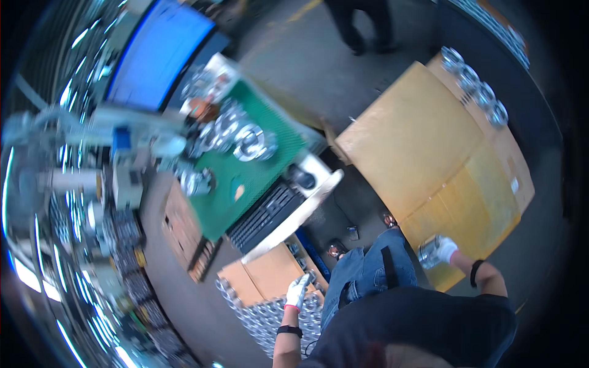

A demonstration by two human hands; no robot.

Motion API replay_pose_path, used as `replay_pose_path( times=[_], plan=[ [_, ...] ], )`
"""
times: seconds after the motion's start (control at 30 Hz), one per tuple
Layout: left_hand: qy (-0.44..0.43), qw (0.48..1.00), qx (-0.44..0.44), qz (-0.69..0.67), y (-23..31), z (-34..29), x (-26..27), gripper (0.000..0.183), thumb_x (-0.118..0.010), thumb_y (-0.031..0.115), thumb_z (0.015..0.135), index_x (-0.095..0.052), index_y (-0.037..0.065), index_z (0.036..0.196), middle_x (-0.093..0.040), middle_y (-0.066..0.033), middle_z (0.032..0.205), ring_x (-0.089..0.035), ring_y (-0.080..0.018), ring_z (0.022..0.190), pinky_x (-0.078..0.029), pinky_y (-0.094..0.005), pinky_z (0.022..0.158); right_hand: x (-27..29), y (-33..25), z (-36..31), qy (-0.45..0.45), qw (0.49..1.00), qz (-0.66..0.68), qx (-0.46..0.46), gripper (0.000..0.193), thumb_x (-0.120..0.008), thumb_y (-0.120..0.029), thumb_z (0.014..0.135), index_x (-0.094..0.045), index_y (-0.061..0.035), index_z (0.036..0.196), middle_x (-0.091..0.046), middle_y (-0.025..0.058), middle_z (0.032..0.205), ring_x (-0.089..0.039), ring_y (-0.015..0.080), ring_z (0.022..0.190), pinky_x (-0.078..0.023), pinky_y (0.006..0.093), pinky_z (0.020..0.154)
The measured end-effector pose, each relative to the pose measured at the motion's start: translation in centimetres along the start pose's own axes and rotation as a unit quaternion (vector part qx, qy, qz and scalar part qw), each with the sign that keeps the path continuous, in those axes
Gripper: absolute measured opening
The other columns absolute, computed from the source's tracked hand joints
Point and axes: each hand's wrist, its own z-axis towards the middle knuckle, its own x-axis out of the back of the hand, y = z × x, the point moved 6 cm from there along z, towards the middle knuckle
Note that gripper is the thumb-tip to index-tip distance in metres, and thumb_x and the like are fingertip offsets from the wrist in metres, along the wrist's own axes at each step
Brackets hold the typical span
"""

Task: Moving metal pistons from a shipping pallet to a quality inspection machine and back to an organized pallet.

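My right hand (446,249), in a white glove, is closed on a shiny round metal part (428,253) over the near edge of a brown cardboard sheet (417,141). My left hand (297,291), gloved in white with a red cuff, is open, its fingers stretched out. It hovers beside a smaller cardboard sheet (264,276), above many silver metal rings (257,319) packed in rows. I see nothing in it. Blur hides the fine shape of the held part.
A green-topped bench (233,202) carries shiny metal parts (248,142), a black keyboard (265,216), a mouse (302,176) and a lit screen (161,52). Metal rings (469,76) line the big cardboard's far edge. Another person's legs (362,24) stand beyond.
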Motion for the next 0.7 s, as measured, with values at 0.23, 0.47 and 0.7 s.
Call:
replay_pose_path(
  times=[0.23,0.47,0.7],
  plan=[
    [0.098,0.974,0.176,-0.1,-27.3,-5.2,8.3,0.041,-0.064,0.042,0.086,-0.067,0.005,0.103,-0.066,-0.0017,0.09,-0.059,-0.0121,0.077,-0.049,-0.0317,0.066,-6.9,-18.5,-4.5,0.096,0.806,-0.576,0.095,0.05,-0.069,-0.046,0.067,-0.069,-0.0076,0.098,-0.062,0.0131,0.114,-0.056,0.0283,0.112,-0.042,0.0373,0.098],
    [0.116,0.888,0.178,-0.408,-22.0,-5.2,14.0,0.032,-0.06,0.048,0.087,-0.066,0.016,0.085,-0.058,0.0033,0.071,-0.051,-0.0136,0.06,-0.038,-0.0306,0.053,-24.8,-39.9,-9.8,0.125,0.604,-0.616,0.489,0.024,-0.065,-0.028,0.069,-0.062,-0.0077,0.081,-0.06,0.012,0.08,-0.058,0.0315,0.079,-0.046,0.0419,0.075],
    [-0.152,0.791,-0.204,-0.556,1.3,0.0,22.9,0.045,-0.047,0.033,0.099,-0.046,0.005,0.134,-0.054,-0.0113,0.127,-0.055,-0.0176,0.103,-0.047,-0.0303,0.079,-44.1,-53.0,-14.8,-0.174,0.776,-0.443,0.415,0.031,-0.067,-0.014,0.069,-0.068,-0.0042,0.098,-0.066,0.0099,0.086,-0.062,0.0219,0.068,-0.049,0.0348,0.064]
  ],
)
